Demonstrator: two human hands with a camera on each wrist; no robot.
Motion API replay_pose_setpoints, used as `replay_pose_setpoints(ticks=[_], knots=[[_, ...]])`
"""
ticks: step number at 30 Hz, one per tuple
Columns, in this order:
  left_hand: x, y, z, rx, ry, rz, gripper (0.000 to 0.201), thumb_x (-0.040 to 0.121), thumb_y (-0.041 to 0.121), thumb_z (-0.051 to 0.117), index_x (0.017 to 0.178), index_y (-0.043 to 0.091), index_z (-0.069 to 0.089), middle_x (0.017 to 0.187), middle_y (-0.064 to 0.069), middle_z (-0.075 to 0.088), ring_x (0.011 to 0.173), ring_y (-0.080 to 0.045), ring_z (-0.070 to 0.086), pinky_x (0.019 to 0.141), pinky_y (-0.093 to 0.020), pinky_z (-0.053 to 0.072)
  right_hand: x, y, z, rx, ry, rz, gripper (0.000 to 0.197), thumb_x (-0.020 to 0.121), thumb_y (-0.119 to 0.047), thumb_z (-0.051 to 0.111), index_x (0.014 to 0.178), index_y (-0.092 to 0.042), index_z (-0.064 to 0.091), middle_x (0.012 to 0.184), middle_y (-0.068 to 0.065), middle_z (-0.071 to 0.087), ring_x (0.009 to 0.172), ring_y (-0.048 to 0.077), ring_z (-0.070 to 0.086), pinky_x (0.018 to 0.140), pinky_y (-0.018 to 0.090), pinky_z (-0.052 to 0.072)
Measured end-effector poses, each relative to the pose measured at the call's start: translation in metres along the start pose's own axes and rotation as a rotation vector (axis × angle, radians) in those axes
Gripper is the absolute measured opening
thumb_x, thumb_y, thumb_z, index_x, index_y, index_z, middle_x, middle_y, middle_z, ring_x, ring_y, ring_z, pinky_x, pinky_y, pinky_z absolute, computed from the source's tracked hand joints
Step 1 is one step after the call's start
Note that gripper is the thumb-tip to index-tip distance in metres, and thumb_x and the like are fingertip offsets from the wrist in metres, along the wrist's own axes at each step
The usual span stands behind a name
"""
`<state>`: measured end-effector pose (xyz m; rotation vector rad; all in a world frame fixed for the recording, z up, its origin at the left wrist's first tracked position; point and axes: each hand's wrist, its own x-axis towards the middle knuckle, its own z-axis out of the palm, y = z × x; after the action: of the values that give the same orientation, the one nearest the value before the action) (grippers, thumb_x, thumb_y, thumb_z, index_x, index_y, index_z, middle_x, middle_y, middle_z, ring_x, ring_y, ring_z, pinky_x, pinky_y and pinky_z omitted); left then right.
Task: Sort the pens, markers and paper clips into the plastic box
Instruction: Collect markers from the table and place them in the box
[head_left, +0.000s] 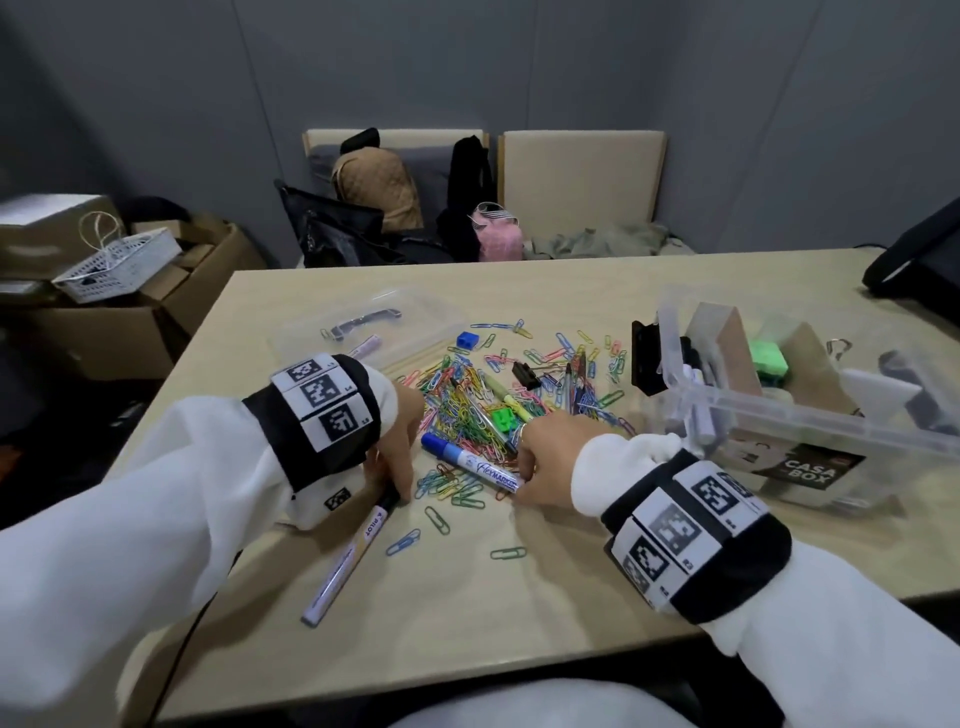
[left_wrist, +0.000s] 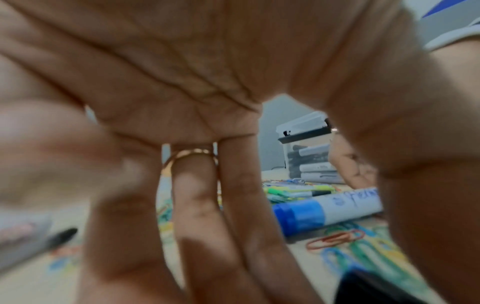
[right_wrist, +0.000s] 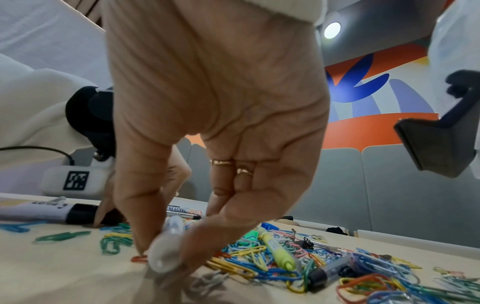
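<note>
Paper clips (head_left: 470, 400) in many colours lie heaped in the middle of the worktop (head_left: 571, 597), with a few strays toward the near edge. My right hand (head_left: 545, 462) pinches the near end of the blue-capped marker (head_left: 470, 462) between thumb and fingers (right_wrist: 207, 253), low on the worktop at the near rim of the heap. My left hand (head_left: 397, 441) reaches down with straight fingers (left_wrist: 202, 216) and touches the black cap end of the white Pilot marker (head_left: 347, 558), which lies slanted toward the near left corner. A yellow highlighter (head_left: 506, 397) rests on the heap. The clear plastic box (head_left: 810, 410) stands by the right edge, markers already inside, and its lid (head_left: 363, 325) lies flat toward the far left.
</note>
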<state>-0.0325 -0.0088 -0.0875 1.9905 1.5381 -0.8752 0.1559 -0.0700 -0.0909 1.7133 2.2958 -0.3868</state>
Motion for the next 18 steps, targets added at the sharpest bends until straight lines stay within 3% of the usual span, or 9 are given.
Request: replay_pose_setpoints(ticks=[3, 8, 11, 14, 15, 16, 18], knots=[[0.005, -0.001, 0.003, -0.065, -0.015, 0.037, 0.036, 0.073, 0.037, 0.077, 0.090, 0.006, 0.074, 0.065, 0.005, 0.067, 0.055, -0.004, 0.058, 0.048, -0.012, 0.045, 0.000, 0.002, -0.002, 0.005, -0.011, 0.003, 0.032, 0.077, -0.046, 0.070, 0.095, -0.020, 0.071, 0.091, 0.000, 0.069, 0.081, 0.021, 0.067, 0.072, 0.031, 0.057], [0.004, -0.021, -0.008, -0.424, 0.138, 0.113, 0.024, 0.085, 0.022, 0.068, 0.086, -0.002, 0.067, 0.077, -0.010, 0.068, 0.067, -0.019, 0.066, 0.062, -0.026, 0.057, 0.005, 0.009, -0.006, 0.107, 0.015, 0.039, 0.029, 0.076, -0.042, 0.071, 0.092, -0.018, 0.073, 0.087, 0.000, 0.071, 0.077, 0.019, 0.067, 0.067, 0.029, 0.054], [-0.007, -0.033, -0.015, -0.840, 0.313, 0.239, 0.017, 0.091, 0.016, 0.058, 0.090, 0.000, 0.055, 0.074, -0.017, 0.061, 0.063, -0.023, 0.065, 0.060, -0.032, 0.059, 0.012, 0.015, -0.008, 0.283, 0.089, 0.053, 0.032, 0.078, -0.037, 0.070, 0.092, -0.008, 0.070, 0.086, 0.008, 0.072, 0.079, 0.023, 0.068, 0.074, 0.032, 0.055], [-0.020, -0.037, -0.019, -1.282, 0.458, 0.430, 0.014, 0.097, 0.018, 0.049, 0.088, 0.007, 0.047, 0.071, -0.014, 0.062, 0.068, -0.029, 0.068, 0.050, -0.033, 0.055, 0.018, 0.015, -0.012, 0.495, 0.200, 0.006, 0.014, 0.083, -0.024, 0.064, 0.088, -0.012, 0.060, 0.082, 0.007, 0.070, 0.080, 0.025, 0.070, 0.075, 0.040, 0.057], [-0.023, -0.038, -0.021, -1.408, 0.479, 0.474, 0.015, 0.098, 0.020, 0.045, 0.088, 0.009, 0.045, 0.069, -0.011, 0.062, 0.064, -0.027, 0.067, 0.047, -0.031, 0.053, 0.020, 0.013, -0.013, 0.580, 0.229, -0.032, 0.008, 0.087, -0.019, 0.061, 0.086, -0.017, 0.054, 0.079, 0.004, 0.068, 0.081, 0.025, 0.071, 0.074, 0.040, 0.058], [-0.025, -0.038, -0.023, -1.524, 0.498, 0.503, 0.017, 0.100, 0.023, 0.041, 0.088, 0.011, 0.044, 0.065, -0.007, 0.059, 0.055, -0.021, 0.063, 0.045, -0.028, 0.051, 0.020, 0.010, -0.016, 0.655, 0.248, -0.070, 0.013, 0.090, -0.015, 0.059, 0.083, -0.021, 0.050, 0.075, 0.000, 0.065, 0.081, 0.024, 0.071, 0.073, 0.041, 0.058], [-0.029, -0.036, -0.028, -1.646, 0.556, 0.531, 0.021, 0.100, 0.030, 0.041, 0.088, 0.014, 0.043, 0.054, 0.002, 0.042, 0.041, -0.010, 0.043, 0.043, -0.020, 0.039, 0.023, 0.006, -0.019, 0.744, 0.289, -0.155, 0.017, 0.093, -0.012, 0.057, 0.084, -0.022, 0.047, 0.075, -0.001, 0.064, 0.081, 0.022, 0.073, 0.075, 0.045, 0.058]])
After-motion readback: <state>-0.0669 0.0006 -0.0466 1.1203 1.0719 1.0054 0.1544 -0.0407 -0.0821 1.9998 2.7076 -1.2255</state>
